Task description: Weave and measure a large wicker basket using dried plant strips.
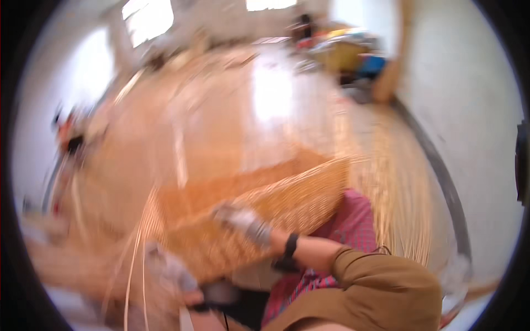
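A woven wicker basket [301, 193], long and tan, lies tilted across my lap with its opening facing away from me. My right hand [240, 219], in a whitish glove, is closed over the basket's near rim. Lower left, my left hand [170, 271], also gloved, is beside the basket's near left corner. Motion smears its fingers, so its grip does not show. Long loose wicker strands [148, 229] stick out from the basket's left end and run down past that hand.
Bundles of pale wicker strands [386, 187] lie on the floor to the right, along the wall [469, 110]. Farther back stand a yellowish container [343, 57] and a blue object [371, 67]. Blurred items [72, 135] line the left wall. Checked pink cloth [359, 215] covers my lap.
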Motion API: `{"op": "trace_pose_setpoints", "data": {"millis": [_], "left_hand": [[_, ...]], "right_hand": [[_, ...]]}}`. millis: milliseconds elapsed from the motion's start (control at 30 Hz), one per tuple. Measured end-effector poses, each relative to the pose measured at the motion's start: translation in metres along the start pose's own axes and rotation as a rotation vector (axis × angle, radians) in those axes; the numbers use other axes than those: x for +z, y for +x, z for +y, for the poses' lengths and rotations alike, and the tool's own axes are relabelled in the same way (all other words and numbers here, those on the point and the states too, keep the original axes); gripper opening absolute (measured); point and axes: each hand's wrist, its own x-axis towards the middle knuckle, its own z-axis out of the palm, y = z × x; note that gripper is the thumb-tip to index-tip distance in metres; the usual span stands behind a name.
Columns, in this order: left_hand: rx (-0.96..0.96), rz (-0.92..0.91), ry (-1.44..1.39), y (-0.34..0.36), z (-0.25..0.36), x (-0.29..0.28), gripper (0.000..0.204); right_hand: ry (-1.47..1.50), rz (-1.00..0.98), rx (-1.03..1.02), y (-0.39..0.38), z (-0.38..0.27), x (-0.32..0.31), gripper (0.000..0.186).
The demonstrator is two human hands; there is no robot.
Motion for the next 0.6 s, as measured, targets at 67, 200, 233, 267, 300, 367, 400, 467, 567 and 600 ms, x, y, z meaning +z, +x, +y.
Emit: {"op": "trace_pose_setpoints", "data": {"millis": [67,200,233,267,300,367,400,467,567,600], "left_hand": [[0.188,0.083,-0.086,0.016,0.02,0.017,0.025],[-0.572,-0.875,-0.113,0.043,0.007,0.042,0.021],[-0.581,-0.887,-0.07,0.041,0.002,0.041,0.021],[-0.621,-0.932,-0.202,0.044,-0.005,0.044,0.02],[-0.693,-0.997,-0.367,0.041,-0.009,0.042,0.021],[-0.706,-0.941,-0.427,0.036,-0.009,0.037,0.022],[-0.772,-0.898,-0.443,0.034,-0.006,0.037,0.023],[-0.894,-0.854,-0.421,0.033,0.003,0.04,0.024],[-0.841,-0.798,-0.381,0.035,0.016,0.048,0.025],[-0.844,-0.777,-0.47,0.036,0.019,0.049,0.022]], "right_hand": [[0.045,-0.005,0.21,-0.003,-0.009,-0.004,0.033],[0.282,0.115,0.072,-0.012,0.005,0.004,0.03],[0.28,0.253,0.072,-0.01,0.008,0.007,0.028],[0.092,0.42,-0.003,0.0,0.007,0.017,0.025],[0.208,0.357,-0.182,0.011,0.002,0.025,0.026],[0.098,0.164,-0.682,0.045,-0.023,0.054,0.038],[-0.205,0.125,-0.71,0.063,-0.039,0.067,0.049],[-0.864,0.069,-0.617,0.108,-0.075,0.091,0.057],[-1.131,0.457,-0.81,0.139,-0.093,0.091,0.025],[-0.829,0.396,-0.771,0.132,-0.087,0.08,0.022]]}}
